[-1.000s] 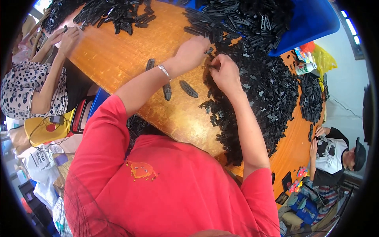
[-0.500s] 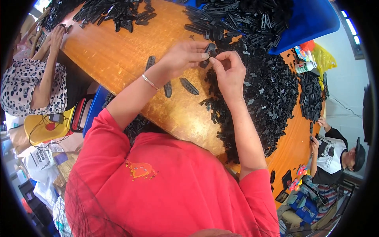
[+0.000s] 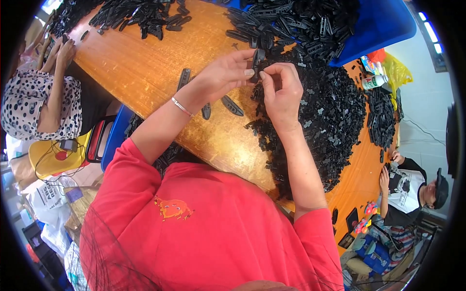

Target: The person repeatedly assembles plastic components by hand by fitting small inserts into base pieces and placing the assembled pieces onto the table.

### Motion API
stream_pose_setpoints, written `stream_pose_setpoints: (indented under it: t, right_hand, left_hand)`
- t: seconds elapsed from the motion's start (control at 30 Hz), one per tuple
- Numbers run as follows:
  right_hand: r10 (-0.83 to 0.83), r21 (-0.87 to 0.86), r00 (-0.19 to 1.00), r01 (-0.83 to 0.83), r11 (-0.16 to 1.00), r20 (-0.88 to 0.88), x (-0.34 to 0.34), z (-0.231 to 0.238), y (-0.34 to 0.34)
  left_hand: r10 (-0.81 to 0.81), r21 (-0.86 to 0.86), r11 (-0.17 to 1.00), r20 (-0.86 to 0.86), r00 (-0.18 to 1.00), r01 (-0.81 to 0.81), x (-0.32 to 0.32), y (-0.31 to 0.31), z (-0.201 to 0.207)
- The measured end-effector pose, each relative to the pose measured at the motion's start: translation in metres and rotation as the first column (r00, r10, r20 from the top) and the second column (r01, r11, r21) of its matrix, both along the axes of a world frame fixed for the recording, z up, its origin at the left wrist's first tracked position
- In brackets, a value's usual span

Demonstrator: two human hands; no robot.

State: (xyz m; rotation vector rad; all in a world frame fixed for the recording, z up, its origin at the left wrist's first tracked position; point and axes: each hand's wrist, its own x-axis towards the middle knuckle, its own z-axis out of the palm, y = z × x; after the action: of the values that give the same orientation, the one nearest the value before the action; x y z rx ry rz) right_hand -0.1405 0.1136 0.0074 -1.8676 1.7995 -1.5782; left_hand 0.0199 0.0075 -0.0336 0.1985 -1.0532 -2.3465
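Over the table, my left hand (image 3: 225,73) grips a long black plastic part (image 3: 258,58) between thumb and fingers, its length pointing away from me. My right hand (image 3: 284,97) is closed in a pinch against the near end of that part. Whatever sits between its thumb and forefinger is too small and dark to make out. Right beside and beneath my right hand spreads a large pile of small black plastic pieces (image 3: 330,121). Several similar long parts lie loose near my left forearm, one black part (image 3: 232,105) resting flat on the wood.
A blue bin (image 3: 388,26) heaped with long black parts stands at the far right. More black parts (image 3: 145,19) are piled on the wooden table (image 3: 141,68) at the far left. Co-workers sit at the left and right. A white bottle (image 3: 374,81) stands beyond the pile.
The black part in my left hand has turned slightly more upright, while my right hand keeps its pinch. The co-workers' hands at both sides have shifted.
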Motion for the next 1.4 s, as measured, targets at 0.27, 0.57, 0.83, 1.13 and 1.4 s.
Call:
stream_pose_setpoints:
  t: [0.27,0.57,0.83,1.13,1.4]
  right_hand:
    - [-0.009,0.041,0.999,0.007,0.999,0.038,-0.007,-0.002,0.005]
    - [0.089,0.083,0.995,-0.085,0.993,-0.048,-0.007,0.014,0.008]
    - [0.134,0.07,0.977,-0.124,0.99,-0.167,-0.006,0.013,0.006]
    - [0.154,0.064,0.93,-0.14,0.988,-0.333,-0.008,0.011,0.004]
    - [0.162,0.309,0.986,-0.146,0.94,-0.029,-0.009,0.0,0.007]
  left_hand:
    - [0.044,-0.129,0.991,0.126,0.991,-0.027,0.006,0.006,0.013]
    - [0.097,-0.262,0.965,0.303,0.948,-0.015,0.013,-0.004,0.006]
    - [0.12,-0.322,0.945,0.215,0.969,-0.046,0.013,0.001,0.011]
    - [0.154,-0.41,0.912,0.306,0.94,-0.016,0.017,0.002,0.008]
    - [0.145,-0.467,0.882,0.388,0.91,0.059,0.025,0.005,0.004]
